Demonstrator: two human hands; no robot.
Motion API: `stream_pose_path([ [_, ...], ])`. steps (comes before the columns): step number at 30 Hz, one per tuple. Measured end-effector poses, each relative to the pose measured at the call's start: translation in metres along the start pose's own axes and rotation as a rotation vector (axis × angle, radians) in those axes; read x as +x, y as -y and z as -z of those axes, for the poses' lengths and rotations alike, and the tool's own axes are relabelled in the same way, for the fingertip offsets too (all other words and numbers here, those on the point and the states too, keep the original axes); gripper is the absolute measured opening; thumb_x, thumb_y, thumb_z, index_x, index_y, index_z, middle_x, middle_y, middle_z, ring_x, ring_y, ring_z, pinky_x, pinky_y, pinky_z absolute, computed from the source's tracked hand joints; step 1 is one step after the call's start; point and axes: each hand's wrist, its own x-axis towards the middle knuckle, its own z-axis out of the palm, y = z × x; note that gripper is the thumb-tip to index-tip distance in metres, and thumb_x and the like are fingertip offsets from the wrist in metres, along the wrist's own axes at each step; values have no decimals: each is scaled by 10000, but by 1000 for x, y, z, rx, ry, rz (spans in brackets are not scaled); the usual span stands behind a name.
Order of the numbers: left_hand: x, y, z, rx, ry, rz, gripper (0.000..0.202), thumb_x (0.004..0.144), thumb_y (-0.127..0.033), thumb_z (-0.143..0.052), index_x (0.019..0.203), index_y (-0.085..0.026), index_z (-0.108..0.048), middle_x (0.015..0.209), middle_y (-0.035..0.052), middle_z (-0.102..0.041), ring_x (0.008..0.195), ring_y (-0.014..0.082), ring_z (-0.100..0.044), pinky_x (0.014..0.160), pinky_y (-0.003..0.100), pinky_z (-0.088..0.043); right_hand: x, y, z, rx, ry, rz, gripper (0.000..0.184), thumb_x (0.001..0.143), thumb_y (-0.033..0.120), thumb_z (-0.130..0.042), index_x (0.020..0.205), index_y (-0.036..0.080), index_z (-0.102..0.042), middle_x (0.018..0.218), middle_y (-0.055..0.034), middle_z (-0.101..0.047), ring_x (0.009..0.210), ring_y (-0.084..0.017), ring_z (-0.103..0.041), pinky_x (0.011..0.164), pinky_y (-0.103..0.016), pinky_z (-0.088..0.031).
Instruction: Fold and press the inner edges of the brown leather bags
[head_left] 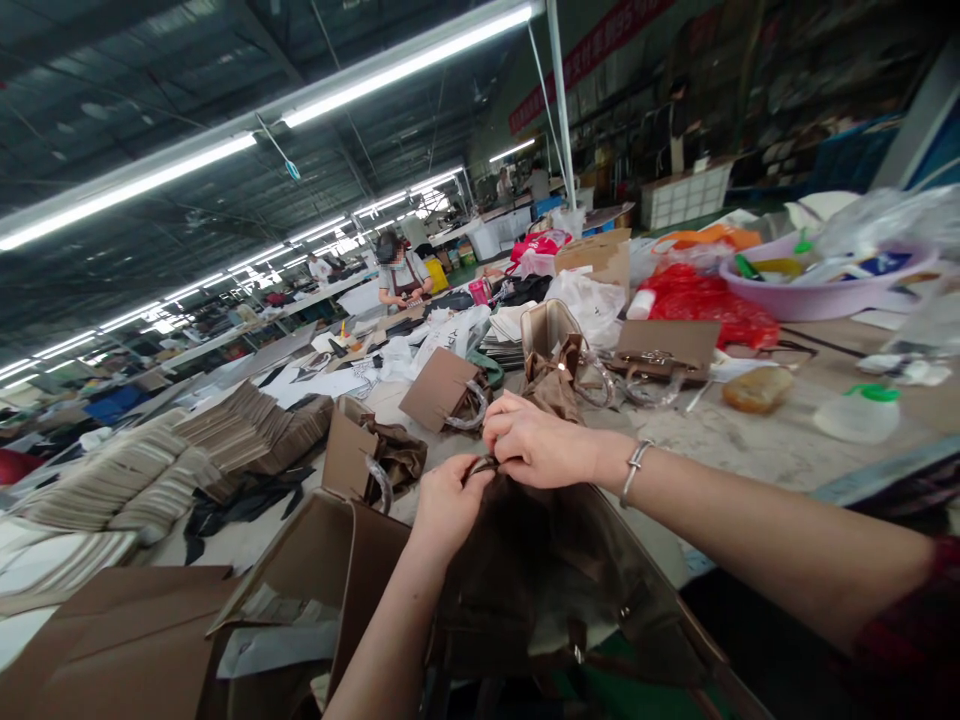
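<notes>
Both of my hands meet over a dark brown fabric bag lining (540, 570) that sits in front of me. My left hand (446, 505) is closed, pinching the top edge of the lining from below. My right hand (532, 440), with a silver bracelet on its wrist, is curled and grips the same edge from above, fingers pressed together. A thin dark strip or zipper end shows between the two hands. A brown handbag shell (322, 570) stands open just left of my left forearm.
Several brown handbags (442, 395) with plastic-wrapped handles lie on the worktable (750, 440). Stacks of flat tan pieces (225, 430) are at left. A purple basin (817, 290), red plastic bag and white bottle (859, 412) stand at right. Another person (401, 270) works further back.
</notes>
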Motion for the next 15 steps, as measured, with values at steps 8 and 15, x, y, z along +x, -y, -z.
stream_pose_path([
  [8, 1, 2, 1, 12, -12, 38, 220, 799, -296, -529, 713, -162, -680, 626, -19, -614, 621, 117, -521, 574, 213, -330, 7, 1, -5, -30, 2, -76, 132, 737, 131, -548, 690, 147, -671, 827, -75, -620, 984, -222, -438, 882, -341, -386],
  [15, 4, -7, -8, 49, -31, 58, 265, 840, -263, -516, 649, -141, -652, 599, -3, -597, 612, 118, -530, 585, 234, -382, 3, 9, -8, -194, 79, -284, 117, 730, 147, -559, 677, 147, -663, 786, -88, -609, 881, -218, -487, 799, -322, -427],
])
